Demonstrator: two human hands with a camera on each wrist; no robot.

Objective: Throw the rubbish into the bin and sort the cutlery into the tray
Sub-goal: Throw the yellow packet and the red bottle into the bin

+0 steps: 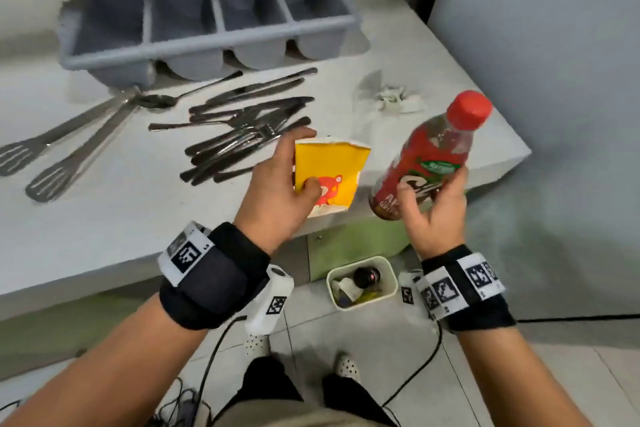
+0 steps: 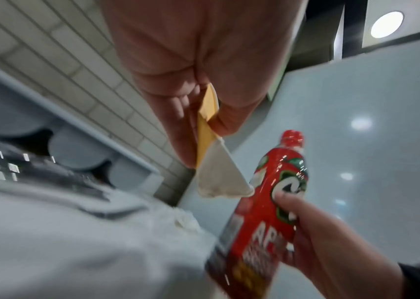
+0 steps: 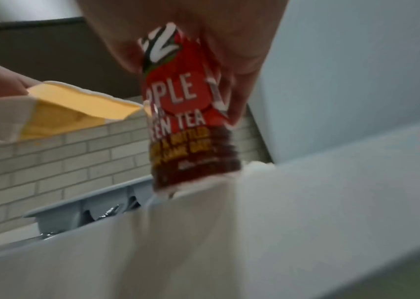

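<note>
Head view: left hand [image 1: 277,198] pinches yellow packet [image 1: 329,173]; right hand [image 1: 433,215] grips bottle [image 1: 429,156].

A pale grey table [image 1: 121,218] carries a grey four-compartment cutlery tray [image 1: 207,45] along its far edge. In front of the tray lie two slotted spatulas [image 1: 52,163], a spoon [image 1: 156,101] and a loose heap of dark-handled cutlery [image 1: 242,128], with a crumpled white tissue [image 1: 394,99] near the right edge. On the tiled floor [image 1: 311,333] beside the table stands a small white bin [image 1: 393,279].
</note>
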